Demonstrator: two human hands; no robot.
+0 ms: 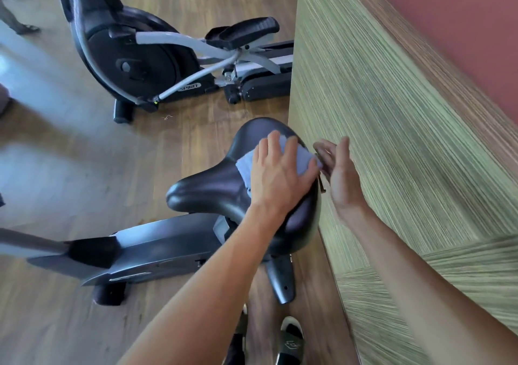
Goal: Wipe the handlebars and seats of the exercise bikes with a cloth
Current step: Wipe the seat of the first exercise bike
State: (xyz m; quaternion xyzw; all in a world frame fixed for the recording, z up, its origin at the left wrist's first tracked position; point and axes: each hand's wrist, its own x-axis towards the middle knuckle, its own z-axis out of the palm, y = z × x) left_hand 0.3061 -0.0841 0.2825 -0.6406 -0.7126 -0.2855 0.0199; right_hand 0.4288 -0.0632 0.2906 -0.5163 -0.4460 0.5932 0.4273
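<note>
While left hand (280, 174) presses pale cloth (246, 165) flat, fingers spread, on black seat (213, 185) at frame centre, right hand (340, 174) hovers beside, fingers loosely curled, holding nothing.

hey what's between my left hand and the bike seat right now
In the head view, a light blue cloth lies between the left hand and the black seat; the hand's spread fingers press it flat onto the seat's wide rear part.

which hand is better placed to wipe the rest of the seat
Left. The left hand already presses the cloth flat on the seat. The right hand is off the seat's edge beside the wall panel, without the cloth.
</note>
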